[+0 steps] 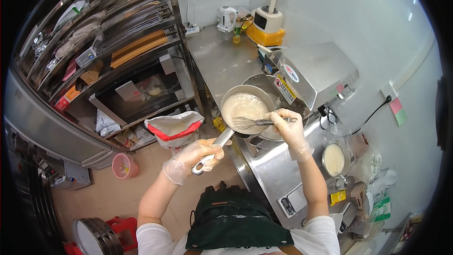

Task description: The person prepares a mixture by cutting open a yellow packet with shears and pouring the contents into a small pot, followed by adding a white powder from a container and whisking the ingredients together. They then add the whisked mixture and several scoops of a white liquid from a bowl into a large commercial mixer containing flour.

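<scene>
My left hand (202,157), in a clear plastic glove, is closed round the metal handle of a saucepan (225,137). Inside the pan lies a thick, creamy white mixture (244,105). A wire whisk (250,123) dips into it, its handle gripped by my gloved right hand (289,130). The pan is held tilted over the rim of a large steel mixer bowl (269,142), which is mostly hidden beneath it. Behind the bowl stands the mixer's big steel head (314,68).
An open white and red sack (174,127) stands left of the pan. On the steel counter are a digital scale (292,201) and a bowl of pale liquid (335,159) at right. An electric kettle (227,18) sits at the back. A tray rack (137,19) rises at left.
</scene>
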`<state>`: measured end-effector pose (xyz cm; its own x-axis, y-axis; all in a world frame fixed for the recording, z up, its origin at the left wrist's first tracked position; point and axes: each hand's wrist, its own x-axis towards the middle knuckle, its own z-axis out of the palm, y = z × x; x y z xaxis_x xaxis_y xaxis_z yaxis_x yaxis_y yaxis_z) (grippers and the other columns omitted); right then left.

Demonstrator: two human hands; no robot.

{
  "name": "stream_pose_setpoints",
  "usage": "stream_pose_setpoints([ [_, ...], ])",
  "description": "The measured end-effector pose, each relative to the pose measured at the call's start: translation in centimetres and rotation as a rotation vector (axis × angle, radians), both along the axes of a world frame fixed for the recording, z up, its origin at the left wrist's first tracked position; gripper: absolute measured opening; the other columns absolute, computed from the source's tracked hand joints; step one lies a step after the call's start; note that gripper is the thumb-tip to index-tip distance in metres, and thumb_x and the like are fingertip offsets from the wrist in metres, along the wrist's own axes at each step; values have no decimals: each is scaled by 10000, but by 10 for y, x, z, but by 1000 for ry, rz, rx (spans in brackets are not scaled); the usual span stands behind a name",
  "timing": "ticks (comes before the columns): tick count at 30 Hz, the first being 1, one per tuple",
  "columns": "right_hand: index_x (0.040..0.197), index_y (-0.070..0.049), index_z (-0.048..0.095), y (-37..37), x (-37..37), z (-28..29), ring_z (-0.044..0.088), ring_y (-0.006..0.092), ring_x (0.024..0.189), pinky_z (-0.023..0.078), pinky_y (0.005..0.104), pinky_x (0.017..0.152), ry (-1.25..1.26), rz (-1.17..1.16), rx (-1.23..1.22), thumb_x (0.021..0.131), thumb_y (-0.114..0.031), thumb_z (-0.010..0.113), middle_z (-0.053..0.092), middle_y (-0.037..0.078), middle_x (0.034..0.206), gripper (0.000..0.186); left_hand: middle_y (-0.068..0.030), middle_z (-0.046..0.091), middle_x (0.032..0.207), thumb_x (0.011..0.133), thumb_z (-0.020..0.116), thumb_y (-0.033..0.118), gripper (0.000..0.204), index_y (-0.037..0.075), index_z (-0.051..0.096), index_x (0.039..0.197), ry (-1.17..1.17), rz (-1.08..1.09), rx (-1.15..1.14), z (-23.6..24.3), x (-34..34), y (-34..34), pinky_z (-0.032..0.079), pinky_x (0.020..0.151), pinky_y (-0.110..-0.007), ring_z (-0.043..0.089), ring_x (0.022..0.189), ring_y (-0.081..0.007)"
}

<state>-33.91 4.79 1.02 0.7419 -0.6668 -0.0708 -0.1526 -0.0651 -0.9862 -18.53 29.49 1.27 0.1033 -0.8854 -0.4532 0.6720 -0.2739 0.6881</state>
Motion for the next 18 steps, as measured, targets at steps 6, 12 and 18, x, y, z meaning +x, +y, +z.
stream_pose_setpoints([
  [6,843,24,716,-4,-4,0,540,44,724,434,214,684,-105,-21,-162,893,-128,647,644,-13,742,175,-18,561,780,936,564,115,360,-27,485,1257,-9,1,-19,-4,0,1,378,413,-194,494,529,-53],
  [12,834,39,701,-9,0,-5,573,60,723,460,239,674,-138,-84,-288,862,-136,683,669,23,746,179,-22,553,792,938,561,113,375,-26,481,1277,-8,22,-2,-3,0,1,367,413,-205,484,526,-62],
  [18,848,11,721,-1,9,16,663,141,658,517,280,667,-79,-93,-526,848,-150,694,707,112,724,163,-21,550,793,925,590,122,418,-40,475,1292,-45,24,11,2,-3,0,369,432,-201,480,539,-60],
])
